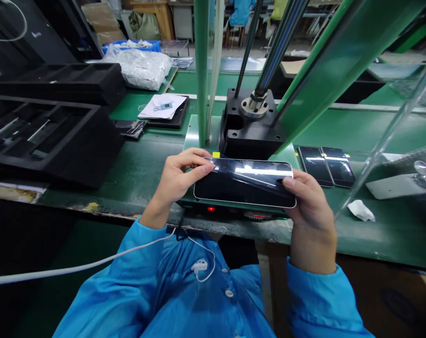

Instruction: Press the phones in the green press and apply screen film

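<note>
Between both hands is a black glass phone screen panel [244,188] with a thin pale rim, held level in front of the press. A clear film seems to lie partly across its face, with a yellow tab [216,155] at the upper left edge. My left hand [181,176] pinches the panel's upper left corner, thumb and forefinger pressed together there. The right end is gripped by my right hand [309,197], thumb on the face and fingers hidden behind. Just beyond stands the press's black metal head block [251,122].
Green posts [201,70] and a clear shield [385,126] rise around the press. Two similar panels [327,165] lie to the right beside a crumpled white scrap [361,210]. Black foam trays [58,141] stand left. A white cable [93,260] crosses my left sleeve.
</note>
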The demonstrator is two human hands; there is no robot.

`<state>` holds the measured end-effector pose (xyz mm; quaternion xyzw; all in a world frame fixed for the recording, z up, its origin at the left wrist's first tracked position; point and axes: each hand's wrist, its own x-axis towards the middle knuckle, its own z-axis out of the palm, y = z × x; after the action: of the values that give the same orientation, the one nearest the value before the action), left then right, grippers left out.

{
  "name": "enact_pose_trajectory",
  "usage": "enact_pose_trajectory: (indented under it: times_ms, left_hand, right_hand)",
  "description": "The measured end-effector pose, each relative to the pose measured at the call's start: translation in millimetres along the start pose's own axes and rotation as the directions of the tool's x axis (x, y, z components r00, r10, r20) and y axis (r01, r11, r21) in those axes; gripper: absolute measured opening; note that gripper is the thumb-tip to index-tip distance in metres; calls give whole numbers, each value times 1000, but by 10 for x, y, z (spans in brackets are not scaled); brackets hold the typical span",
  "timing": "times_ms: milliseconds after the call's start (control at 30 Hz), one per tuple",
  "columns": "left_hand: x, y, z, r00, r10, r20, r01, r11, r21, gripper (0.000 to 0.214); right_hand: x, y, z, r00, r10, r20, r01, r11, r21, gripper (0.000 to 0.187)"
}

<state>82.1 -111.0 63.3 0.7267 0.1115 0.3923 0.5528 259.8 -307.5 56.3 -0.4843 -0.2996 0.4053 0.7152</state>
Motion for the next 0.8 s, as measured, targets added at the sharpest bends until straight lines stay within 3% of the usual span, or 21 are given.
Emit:
enact_pose_trajectory:
  times_ms: [233,333,433,533,633,800]
  left_hand:
    - [-11,2,0,999,-36,-26,36,999,13,5]
    - [-28,-24,-14,999,-32,-23,33,999,18,19]
    - [-44,-64,-21,996,-77,32,79,995,-58,41]
    - [-41,-93,-14,987,-142,75,149,983,-103,36]
    - [-21,-102,-8,989,-142,33,144,984,-100,32]
    - [-3,-98,-16,989,-150,9,150,983,-110,30]
  right_hand:
    - [0,4,31,1000,0,22,0,1000,-31,22]
    - [2,7,52,1000,-25,9,25,999,-45,22]
    - [7,22,61,999,-43,-16,42,997,-59,20]
    - [20,46,55,997,-60,-58,57,997,-58,20]
    - [40,52,53,995,-66,-77,64,997,-30,33]
    - [48,12,72,1000,-9,8,10,997,-75,54]
